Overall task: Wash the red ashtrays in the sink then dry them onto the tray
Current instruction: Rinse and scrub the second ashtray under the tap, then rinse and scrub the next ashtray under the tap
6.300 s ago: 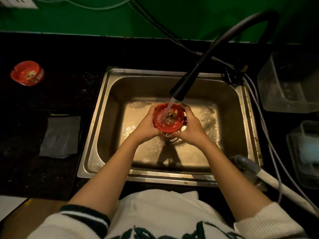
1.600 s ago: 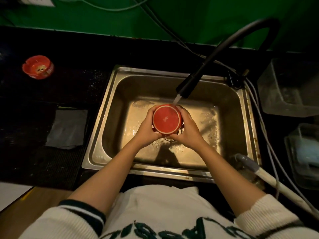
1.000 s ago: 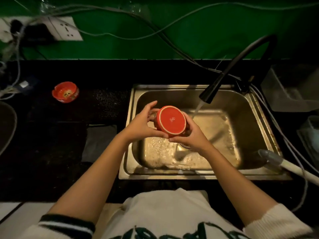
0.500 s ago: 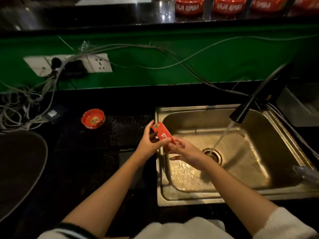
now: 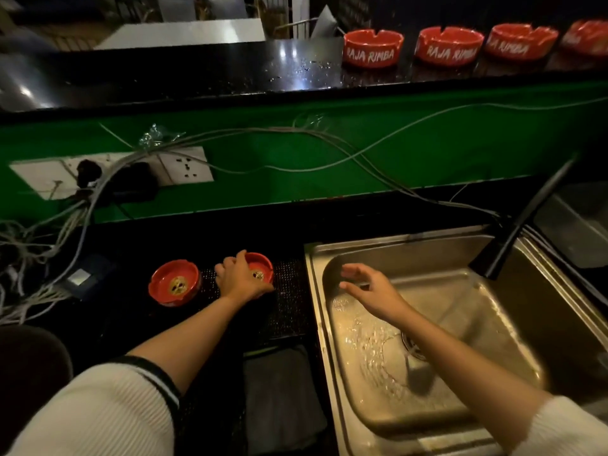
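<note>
My left hand (image 5: 241,278) grips a red ashtray (image 5: 261,266) that sits upright on the dark mesh mat (image 5: 289,301) left of the steel sink (image 5: 427,324). A second red ashtray (image 5: 174,286) stands on the counter just left of it. My right hand (image 5: 371,291) hovers over the sink's left side, fingers spread and holding nothing. Water runs from the black faucet (image 5: 513,238) into the basin. Several more red ashtrays, such as one (image 5: 373,47), line the raised bar top behind.
A grey cloth (image 5: 279,396) lies on the counter in front of the mat. Wall sockets (image 5: 108,172) and a tangle of cables (image 5: 39,251) fill the left. A clear plastic bin (image 5: 572,225) stands right of the faucet. A dark round object (image 5: 29,357) sits at lower left.
The washed ashtray left the water and both hands carried it left; now my left hand holds it down on the mat and my right hand has let go. The view tilted up and left.
</note>
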`<action>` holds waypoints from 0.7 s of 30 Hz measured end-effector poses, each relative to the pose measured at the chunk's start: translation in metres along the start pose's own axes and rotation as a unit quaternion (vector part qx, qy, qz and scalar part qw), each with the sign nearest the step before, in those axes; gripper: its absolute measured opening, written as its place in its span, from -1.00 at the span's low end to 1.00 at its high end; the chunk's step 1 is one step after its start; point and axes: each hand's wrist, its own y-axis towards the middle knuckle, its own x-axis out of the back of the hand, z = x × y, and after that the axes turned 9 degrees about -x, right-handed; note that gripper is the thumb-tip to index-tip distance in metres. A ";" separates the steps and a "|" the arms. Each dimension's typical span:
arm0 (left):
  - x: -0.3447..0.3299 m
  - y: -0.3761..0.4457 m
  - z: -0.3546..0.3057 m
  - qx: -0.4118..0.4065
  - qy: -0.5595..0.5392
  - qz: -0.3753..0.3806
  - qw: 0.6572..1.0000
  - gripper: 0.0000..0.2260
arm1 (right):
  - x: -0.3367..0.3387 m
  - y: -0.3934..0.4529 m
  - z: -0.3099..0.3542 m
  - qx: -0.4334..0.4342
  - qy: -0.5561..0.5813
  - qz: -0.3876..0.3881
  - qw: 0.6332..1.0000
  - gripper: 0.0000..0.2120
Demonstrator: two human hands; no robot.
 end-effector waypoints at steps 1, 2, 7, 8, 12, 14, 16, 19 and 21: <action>0.001 0.004 0.003 -0.006 0.013 0.006 1.000 0.00 | 0.002 0.004 0.001 0.005 0.000 -0.003 1.000 -0.60; 0.001 0.007 0.005 -0.013 0.018 0.011 1.000 0.01 | 0.005 0.009 0.002 0.008 0.004 -0.007 1.000 -0.60; 0.008 0.021 0.010 -0.060 0.076 0.078 0.992 0.00 | 0.027 0.024 0.017 0.019 0.004 -0.023 1.000 -0.60; 0.011 0.023 0.010 -0.065 0.096 0.102 0.988 0.00 | 0.033 0.025 0.022 0.024 0.000 -0.024 0.999 -0.60; 0.028 0.023 -0.016 -0.126 0.113 0.114 0.979 0.03 | 0.065 0.035 0.054 0.060 -0.004 -0.056 0.997 -0.65; 0.046 0.024 -0.049 -0.205 0.052 0.026 0.977 -0.10 | 0.085 0.042 0.077 0.102 0.000 -0.120 0.988 -0.71; 0.071 0.029 -0.091 -0.314 -0.018 -0.079 0.946 -0.31 | 0.107 0.050 0.106 0.149 -0.016 -0.199 0.968 -0.76; 0.114 0.044 -0.156 -0.481 -0.027 -0.224 0.847 -0.47 | 0.139 0.056 0.154 0.194 -0.043 -0.296 0.934 -0.80; 0.140 0.055 -0.196 -0.530 0.007 -0.268 0.805 -0.48 | 0.159 0.062 0.181 0.208 -0.048 -0.331 0.919 -0.81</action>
